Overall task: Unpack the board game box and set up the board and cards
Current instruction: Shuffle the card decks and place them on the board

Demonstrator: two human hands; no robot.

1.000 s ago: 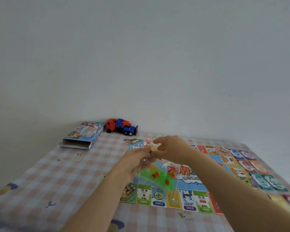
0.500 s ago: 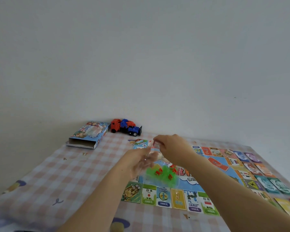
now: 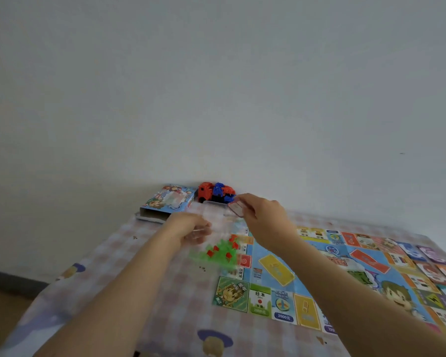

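We had the board (image 3: pixel 258 301) flat on the checked worktop (image 3: pixel 129 274), cards (image 3: pixel 430 274) rowed along its right edge and the box (image 3: pixel 169 202) lying open behind. The fingers of our right hand (image 3: pixel 263 220) pinched a small tag (image 3: pixel 236 208). We could not tell the grip of our left hand (image 3: pixel 188 228) through the blur. The green and red pieces (image 3: pixel 218 252) seemed yet unsorted.

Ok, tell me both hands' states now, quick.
Left hand: grips the clear bag of green and red pieces.
Right hand: pinches a small card.
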